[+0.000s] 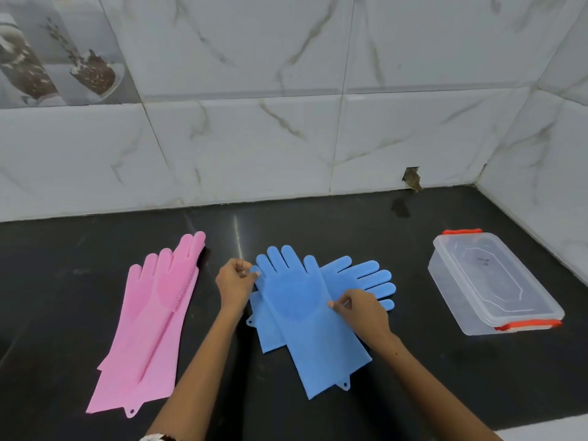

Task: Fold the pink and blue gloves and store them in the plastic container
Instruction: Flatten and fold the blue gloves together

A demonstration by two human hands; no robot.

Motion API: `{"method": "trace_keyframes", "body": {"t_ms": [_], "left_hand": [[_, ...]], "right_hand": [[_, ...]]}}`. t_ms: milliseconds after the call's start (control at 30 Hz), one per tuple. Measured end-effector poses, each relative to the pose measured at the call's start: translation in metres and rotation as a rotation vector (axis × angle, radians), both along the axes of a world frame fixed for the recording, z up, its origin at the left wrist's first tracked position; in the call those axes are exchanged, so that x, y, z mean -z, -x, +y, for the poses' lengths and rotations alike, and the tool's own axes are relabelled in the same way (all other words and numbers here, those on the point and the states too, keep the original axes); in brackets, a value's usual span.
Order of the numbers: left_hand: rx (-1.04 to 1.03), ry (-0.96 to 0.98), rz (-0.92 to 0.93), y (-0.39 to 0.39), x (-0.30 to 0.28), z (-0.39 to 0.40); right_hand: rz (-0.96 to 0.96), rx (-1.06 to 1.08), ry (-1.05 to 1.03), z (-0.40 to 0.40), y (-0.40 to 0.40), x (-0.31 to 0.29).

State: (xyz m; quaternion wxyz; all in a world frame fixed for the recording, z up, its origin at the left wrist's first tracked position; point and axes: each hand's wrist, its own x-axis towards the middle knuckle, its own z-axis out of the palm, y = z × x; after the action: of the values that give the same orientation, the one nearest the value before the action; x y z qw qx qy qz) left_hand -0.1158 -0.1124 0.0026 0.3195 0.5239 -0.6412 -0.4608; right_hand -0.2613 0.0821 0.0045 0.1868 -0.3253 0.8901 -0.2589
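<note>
Two blue gloves lie crossed in the middle of the black counter. The upper blue glove (305, 316) points its fingers away from me; the lower blue glove (366, 276) fans its fingers to the right beneath it. My left hand (234, 281) pinches the upper glove's left edge near the thumb. My right hand (359, 310) pinches its right edge at palm height. The pink gloves (149, 329) lie stacked flat at the left, untouched. The clear plastic container (491, 283) with orange clips sits at the right with its lid on.
The black counter (413, 377) meets a white marble-tiled wall (286, 138) at the back and on the right. A small hole in the wall (412, 178) sits at counter level, behind the container.
</note>
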Motion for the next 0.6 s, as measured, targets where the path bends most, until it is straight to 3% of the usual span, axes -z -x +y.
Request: {"method": "trace_keyframes", "body": {"t_ms": [333, 400, 533, 600], "left_hand": [[0.175, 0.084, -0.123, -0.005, 0.025, 0.069], [0.179, 0.101, -0.133, -0.005, 0.023, 0.066], [0.134, 0.169, -0.129, -0.019, 0.013, 0.044], [0.076, 0.224, -0.157, -0.034, 0.008, 0.029]], "right_hand": [[0.116, -0.064, -0.021, 0.008, -0.004, 0.006], [0.073, -0.055, 0.004, 0.009, -0.005, 0.009], [-0.243, -0.110, 0.079, 0.007, -0.015, 0.010], [-0.187, -0.159, 0.090, 0.006, -0.022, 0.013]]}}
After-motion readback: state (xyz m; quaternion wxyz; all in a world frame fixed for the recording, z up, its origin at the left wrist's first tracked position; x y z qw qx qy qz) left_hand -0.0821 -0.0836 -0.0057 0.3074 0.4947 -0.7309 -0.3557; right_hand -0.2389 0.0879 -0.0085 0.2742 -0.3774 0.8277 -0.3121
